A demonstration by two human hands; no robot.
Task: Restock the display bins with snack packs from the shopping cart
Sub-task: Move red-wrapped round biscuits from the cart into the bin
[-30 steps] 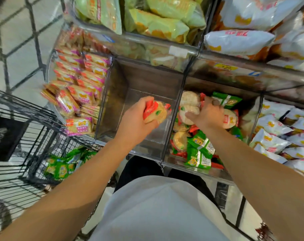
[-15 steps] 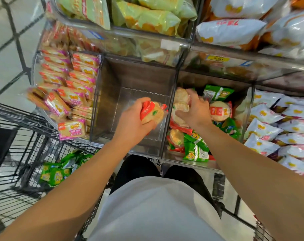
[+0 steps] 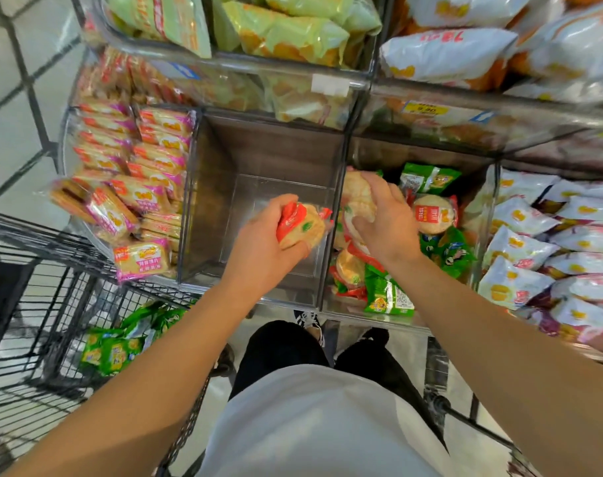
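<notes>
Snack packs: left hand [image 3: 258, 246] grips one [image 3: 302, 227], right hand [image 3: 384, 218] grips another [image 3: 357, 197].

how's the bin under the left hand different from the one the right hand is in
The middle bin under the left hand holds no packs on its visible floor; the right bin holds a mix of red round-cracker and green packs. The right hand reaches inside it; the left hand hovers, gripping a red pack. Both bins are clear-walled.
</notes>
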